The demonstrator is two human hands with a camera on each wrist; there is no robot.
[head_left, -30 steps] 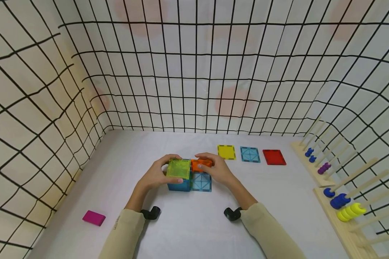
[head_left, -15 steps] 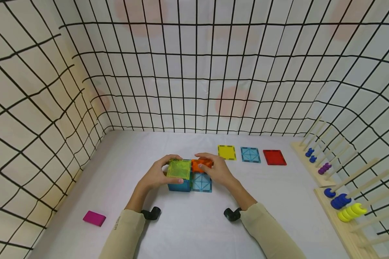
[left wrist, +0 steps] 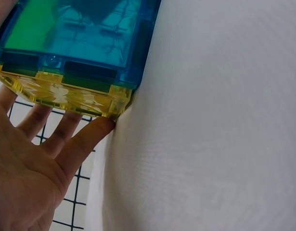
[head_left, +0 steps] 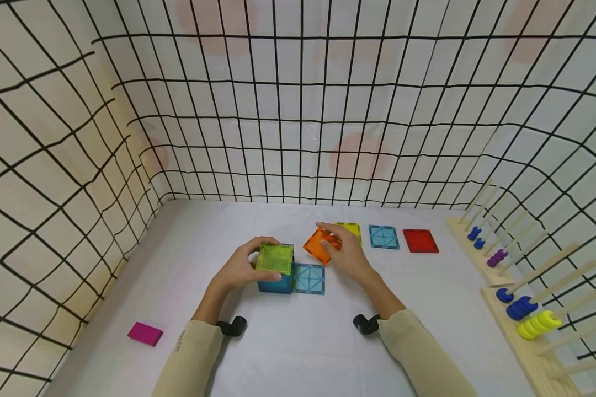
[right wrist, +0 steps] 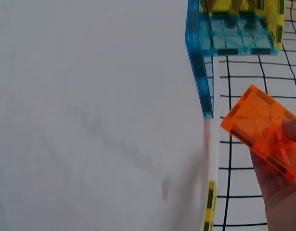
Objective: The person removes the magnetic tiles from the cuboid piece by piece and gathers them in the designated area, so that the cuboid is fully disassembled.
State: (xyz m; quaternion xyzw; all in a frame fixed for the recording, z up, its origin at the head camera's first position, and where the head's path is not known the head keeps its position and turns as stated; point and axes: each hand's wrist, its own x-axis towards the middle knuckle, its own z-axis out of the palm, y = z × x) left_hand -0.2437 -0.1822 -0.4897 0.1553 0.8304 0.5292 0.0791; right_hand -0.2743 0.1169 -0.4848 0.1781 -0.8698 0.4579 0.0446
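Observation:
My left hand (head_left: 234, 270) grips a box of translucent magnetic tiles, thumb in front and fingers behind. The box has a yellow-green top tile (head_left: 275, 259) and a blue front tile (head_left: 274, 286). In the left wrist view, fingertips touch its yellow side (left wrist: 61, 94). Flat on the table, a light blue tile (head_left: 309, 279) adjoins the box's right side. My right hand (head_left: 351, 258) pinches an orange square tile (head_left: 315, 246) between thumb and fingers. The right wrist view shows the orange tile (right wrist: 256, 115) raised and tilted, apart from the blue tile.
At the back right lie a yellow tile (head_left: 354, 227), partly behind my right hand, a blue tile (head_left: 384, 236) and a red tile (head_left: 420, 241). A magenta block (head_left: 145, 334) rests at front left. Wooden peg stands (head_left: 509, 336) with beads line the right. Black netting (head_left: 300, 110) encloses the table.
My right hand has pulled the orange tile away from the box, to the right and back, turning it. The left hand and box have stayed put.

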